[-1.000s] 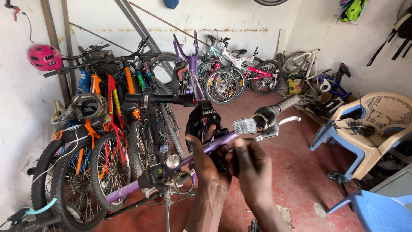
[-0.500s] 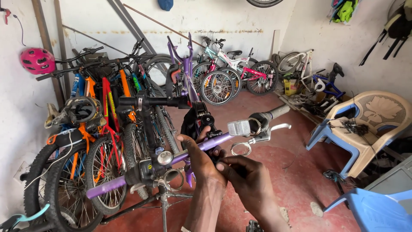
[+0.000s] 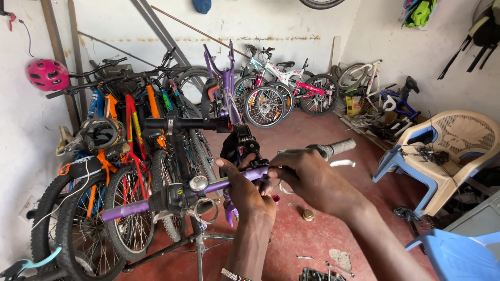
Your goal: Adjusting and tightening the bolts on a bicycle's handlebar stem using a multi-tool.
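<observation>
A purple handlebar (image 3: 130, 209) runs across the middle of the view, with a black shifter and a small silver bell (image 3: 198, 182) clamped on it. My left hand (image 3: 249, 193) wraps around the bar near the black stem (image 3: 240, 139). My right hand (image 3: 308, 176) closes over the bar's right part, beside the grey grip (image 3: 341, 147) and the silver brake lever (image 3: 342, 163). The bar belongs to a purple bike frame (image 3: 224, 78) held on a work stand (image 3: 200, 248).
Several bicycles lean along the left wall (image 3: 120, 130) and stand at the back (image 3: 284, 88). A pink helmet (image 3: 47, 74) hangs at the left. A beige plastic chair (image 3: 450, 151) and a blue chair (image 3: 458, 255) stand at the right. Small parts and tools lie on the red floor (image 3: 312, 244).
The view has shifted, so the handlebar sits lower and further right. My right hand has slid outward along the bar and now covers the brake lever clamp.
</observation>
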